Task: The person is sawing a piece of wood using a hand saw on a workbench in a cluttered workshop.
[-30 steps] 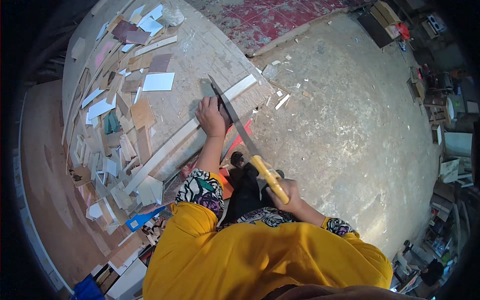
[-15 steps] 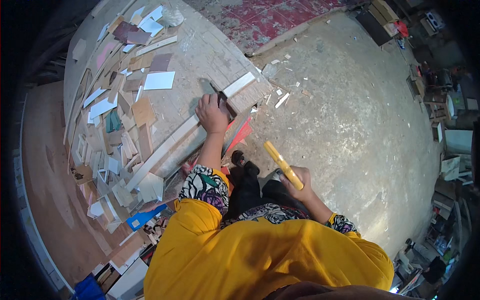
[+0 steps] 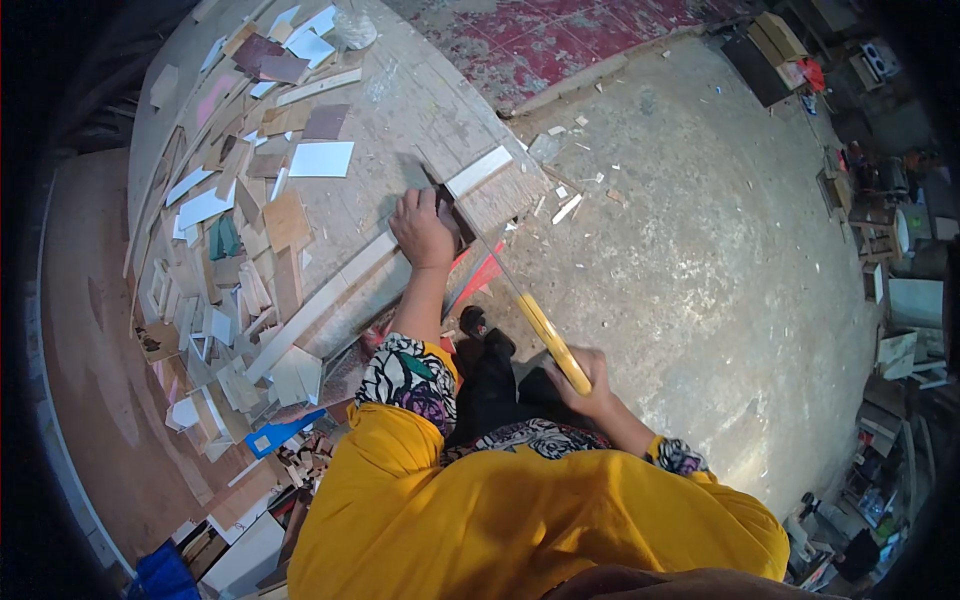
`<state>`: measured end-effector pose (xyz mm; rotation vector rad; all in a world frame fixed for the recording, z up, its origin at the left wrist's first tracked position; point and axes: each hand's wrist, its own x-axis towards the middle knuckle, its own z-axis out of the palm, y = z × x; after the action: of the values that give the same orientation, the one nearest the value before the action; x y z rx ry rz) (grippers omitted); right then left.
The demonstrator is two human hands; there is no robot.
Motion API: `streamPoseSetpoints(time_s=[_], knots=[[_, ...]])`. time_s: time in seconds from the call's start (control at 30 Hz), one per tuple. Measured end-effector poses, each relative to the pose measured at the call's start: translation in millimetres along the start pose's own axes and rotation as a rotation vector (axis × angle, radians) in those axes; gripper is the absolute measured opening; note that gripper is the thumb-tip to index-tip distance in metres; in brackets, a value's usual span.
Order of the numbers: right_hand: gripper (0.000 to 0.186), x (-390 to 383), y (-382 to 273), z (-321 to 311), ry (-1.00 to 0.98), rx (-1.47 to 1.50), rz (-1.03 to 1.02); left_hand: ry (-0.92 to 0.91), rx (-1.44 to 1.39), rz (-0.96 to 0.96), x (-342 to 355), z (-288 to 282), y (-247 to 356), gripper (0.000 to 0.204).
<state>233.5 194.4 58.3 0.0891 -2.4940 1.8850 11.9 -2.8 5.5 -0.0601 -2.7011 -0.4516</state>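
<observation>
My left hand [image 3: 425, 235] is closed over a dark block [image 3: 447, 208] against a long pale wood strip [image 3: 335, 295] lying along the edge of the wooden work board [image 3: 370, 140]. My right hand [image 3: 585, 380], lower right of it, grips the yellow handle [image 3: 550, 337] of a handsaw. Its thin blade [image 3: 500, 260], seen nearly edge-on, runs up to the strip beside my left hand; where it meets the wood is partly hidden. Below the board's edge lies red sheeting [image 3: 482, 270].
Scattered offcuts [image 3: 322, 159] cover the board's left, and a blue object [image 3: 280, 435] lies lower left. Concrete floor [image 3: 700, 280] with chips spreads right, red tiles [image 3: 560, 45] behind. Piled boards and clutter [image 3: 900, 300] line the right rim. My dark shoe [image 3: 474, 322] is below the board.
The saw handle and my right hand swung down and right, then came back up and slightly left along the blade's line. My left hand stays in about the same place.
</observation>
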Motion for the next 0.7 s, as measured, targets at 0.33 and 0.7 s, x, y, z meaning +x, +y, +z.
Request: streamPoseSetpoints(time_s=[0.33,0.7], knots=[[0.012,-8,-6,5,-0.117,-0.134,-0.092,-0.007,0.014,-0.057,1,11,-7,0.022],[0.015,4,-19,-43,-0.019,-0.089,0.062,0.006,-0.024,-0.053,3,-4,5,0.025]])
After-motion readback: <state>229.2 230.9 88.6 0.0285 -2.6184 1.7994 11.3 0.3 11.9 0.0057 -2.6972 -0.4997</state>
